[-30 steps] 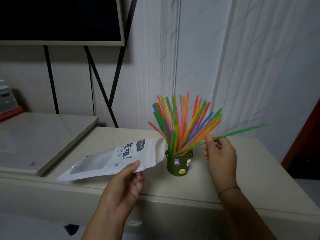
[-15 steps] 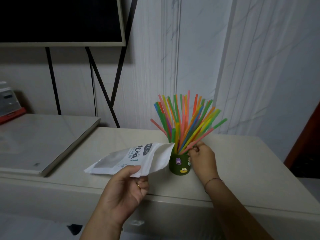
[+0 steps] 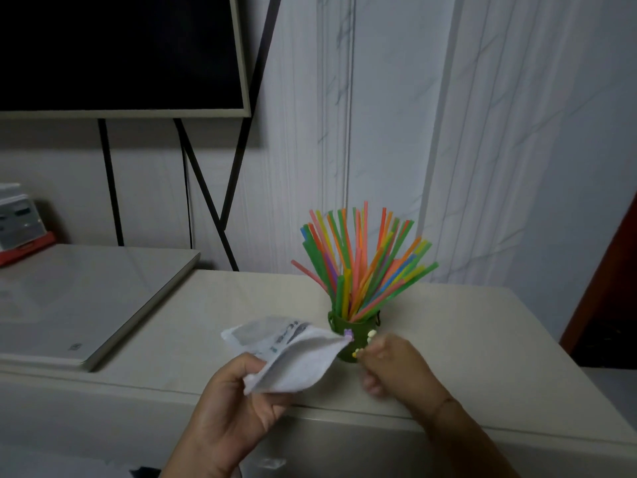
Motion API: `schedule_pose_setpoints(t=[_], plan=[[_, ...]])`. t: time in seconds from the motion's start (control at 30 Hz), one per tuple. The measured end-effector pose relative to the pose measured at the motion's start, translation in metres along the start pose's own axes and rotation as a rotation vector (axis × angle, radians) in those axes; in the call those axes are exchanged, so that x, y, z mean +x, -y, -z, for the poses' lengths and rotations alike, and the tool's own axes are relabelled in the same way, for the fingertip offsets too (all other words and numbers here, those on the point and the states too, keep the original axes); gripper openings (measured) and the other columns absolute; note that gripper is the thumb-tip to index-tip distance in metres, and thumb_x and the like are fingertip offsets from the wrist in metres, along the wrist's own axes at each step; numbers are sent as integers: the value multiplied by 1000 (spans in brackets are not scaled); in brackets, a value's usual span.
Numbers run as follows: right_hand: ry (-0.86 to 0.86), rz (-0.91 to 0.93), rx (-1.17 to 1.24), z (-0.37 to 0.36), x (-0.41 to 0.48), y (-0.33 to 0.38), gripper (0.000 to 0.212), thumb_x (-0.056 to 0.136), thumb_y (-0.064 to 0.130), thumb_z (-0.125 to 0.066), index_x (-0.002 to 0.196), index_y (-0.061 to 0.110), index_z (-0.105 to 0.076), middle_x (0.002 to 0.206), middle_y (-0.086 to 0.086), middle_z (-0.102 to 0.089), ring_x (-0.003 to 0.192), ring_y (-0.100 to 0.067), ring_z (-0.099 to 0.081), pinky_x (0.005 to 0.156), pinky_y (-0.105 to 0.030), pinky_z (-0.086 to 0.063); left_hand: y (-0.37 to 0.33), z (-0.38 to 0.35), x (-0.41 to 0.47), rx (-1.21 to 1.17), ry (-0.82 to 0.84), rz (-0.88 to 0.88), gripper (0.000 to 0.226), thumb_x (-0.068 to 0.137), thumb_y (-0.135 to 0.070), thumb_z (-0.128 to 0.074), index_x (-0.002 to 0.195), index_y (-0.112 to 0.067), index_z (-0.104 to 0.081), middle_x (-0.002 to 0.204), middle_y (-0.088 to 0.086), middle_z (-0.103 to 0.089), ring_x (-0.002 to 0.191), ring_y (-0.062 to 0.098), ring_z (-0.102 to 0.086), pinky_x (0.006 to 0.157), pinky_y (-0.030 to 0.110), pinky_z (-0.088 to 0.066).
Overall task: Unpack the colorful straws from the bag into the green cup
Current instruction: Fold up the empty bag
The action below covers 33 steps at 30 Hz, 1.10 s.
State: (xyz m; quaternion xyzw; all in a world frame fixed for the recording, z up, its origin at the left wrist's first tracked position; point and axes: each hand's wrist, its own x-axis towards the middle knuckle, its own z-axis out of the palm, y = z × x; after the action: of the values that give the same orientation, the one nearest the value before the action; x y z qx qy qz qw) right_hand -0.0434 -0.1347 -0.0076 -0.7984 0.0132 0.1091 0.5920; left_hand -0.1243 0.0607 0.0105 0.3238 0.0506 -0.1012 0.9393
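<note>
A small green cup with little stickers stands on the beige cabinet top, full of colorful straws that fan upward. My left hand pinches the white straw bag and holds it tilted, its open mouth toward the cup. My right hand hovers just in front of the cup and to its right, next to the bag's mouth, its fingers curled. It is blurred, and nothing shows in it.
A flat white device lies on the left part of the surface. A dark screen on black legs hangs behind it. A red and grey box sits far left. The cabinet's front edge runs just below my hands.
My right hand let go of the green straw, which now stands in the cup, and dropped toward the bag's mouth. My left hand pulled the bag nearer and tilted it.
</note>
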Motion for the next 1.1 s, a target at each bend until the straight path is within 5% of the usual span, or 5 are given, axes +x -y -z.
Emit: schedule_pose_setpoints(t=[0.13, 0.27, 0.4, 0.6, 1.1], plan=[[409, -180, 472, -12, -8, 7, 62, 81, 49, -62, 108, -7, -64, 101, -27, -60, 79, -26, -53, 61, -28, -43, -7, -12, -16, 173, 224, 211, 70, 58, 0, -54, 128, 9, -53, 129, 34, -53, 107, 48, -60, 82, 51, -54], [532, -190, 629, -23, -17, 13, 44, 87, 29, -54, 117, -1, -63, 121, -26, -62, 115, -39, -57, 103, -51, -41, -11, 3, -22, 385, 247, 305, 71, 55, 6, -54, 126, 8, -57, 127, 37, -54, 112, 49, -58, 87, 48, -52], [471, -105, 555, -26, -14, 9, 33, 86, 11, -57, 112, -8, -63, 111, -31, -65, 110, -46, -59, 98, -54, -45, -8, 2, -18, 517, 219, 256, 56, 86, 1, -51, 140, 3, -39, 135, 30, -52, 124, 44, -51, 103, 49, -43], [419, -115, 489, -35, -10, 9, 35, 80, 16, -66, 109, -4, -66, 108, -27, -68, 107, -45, -61, 99, -58, -44, -8, 21, -6, 576, -233, 80, 33, 83, -11, -60, 109, 8, -68, 105, 28, -69, 93, 38, -70, 77, 40, -59], [310, -12, 288, -40, -7, 9, 16, 92, 13, -54, 99, 8, -67, 92, -18, -74, 79, -31, -68, 80, -48, -46, -15, 31, -7, 659, -440, -62, 20, 89, -11, -60, 100, 0, -72, 92, 23, -73, 70, 28, -70, 57, 29, -56]])
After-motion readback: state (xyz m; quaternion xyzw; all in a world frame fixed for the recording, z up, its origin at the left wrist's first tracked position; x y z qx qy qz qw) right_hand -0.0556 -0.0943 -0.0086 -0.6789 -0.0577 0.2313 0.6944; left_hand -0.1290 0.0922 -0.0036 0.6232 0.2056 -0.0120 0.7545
